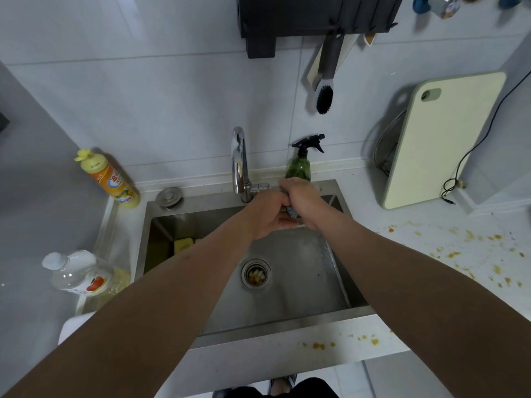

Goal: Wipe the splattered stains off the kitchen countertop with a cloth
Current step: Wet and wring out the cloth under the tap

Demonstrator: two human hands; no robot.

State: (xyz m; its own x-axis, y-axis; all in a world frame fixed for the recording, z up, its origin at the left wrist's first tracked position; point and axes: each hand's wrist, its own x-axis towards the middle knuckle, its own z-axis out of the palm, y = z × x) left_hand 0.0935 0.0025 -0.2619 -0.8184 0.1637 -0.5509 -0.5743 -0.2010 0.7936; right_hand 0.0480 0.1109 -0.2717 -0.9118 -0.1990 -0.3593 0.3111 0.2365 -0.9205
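Taking the rectangular stainless-steel sink (287,320) as the landmark, a clear plastic bottle with a white cap and a tomato label (79,274) lies on its side just left of the sink's front corner, and an orange dish-soap bottle with a yellow cap (110,179) stands tilted at the sink's back left corner. Inside the sink, against its left wall, sits a yellow sponge (183,245), and a round drain strainer holding food scraps (256,273) lies in the middle of the floor. A curved chrome faucet (240,165) rises from the back rim. Over the back of the basin, just right of the faucet's base, the left hand (265,215) and the right hand (301,198) meet, both with fingers curled around a small grey cloth (291,211); only a bit of it shows between them, so the cloth sits above the sink, well apart from the stains. A green spray bottle with a black trigger (300,165) stands behind the sink's back rim, and a black-bristled dish brush (324,96) hangs on the tiled wall above it. Right of the sink, the white countertop (402,214) carries orange-brown splattered stains (471,248), with more along the sink's front right edge. A pale green cutting board (442,139) leans against the wall behind them.
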